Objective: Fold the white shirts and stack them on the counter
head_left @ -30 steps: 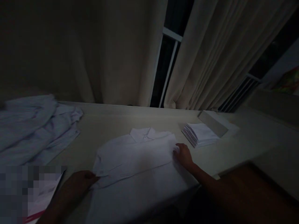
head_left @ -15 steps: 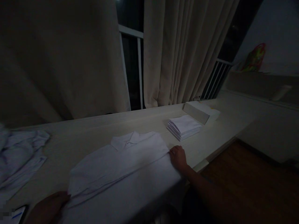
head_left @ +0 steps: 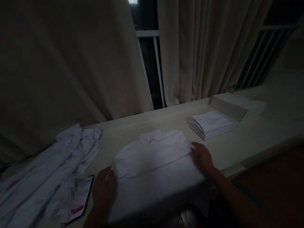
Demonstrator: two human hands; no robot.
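The white shirt (head_left: 152,164) lies spread between the left hand (head_left: 104,185) and right hand (head_left: 202,156), collar (head_left: 150,136) beyond them, a crosswise fold below it.

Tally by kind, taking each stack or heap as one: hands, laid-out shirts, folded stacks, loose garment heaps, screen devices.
Hands: 2 (left hand, right hand)
Laid-out shirt: 1
Folded white stack: 1
Loose garment heap: 1
Screen device, partly pixelated: 1
Total: 6

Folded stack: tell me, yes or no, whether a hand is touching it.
No, table shows between the stack and the right hand, and the left hand is across the shirt.
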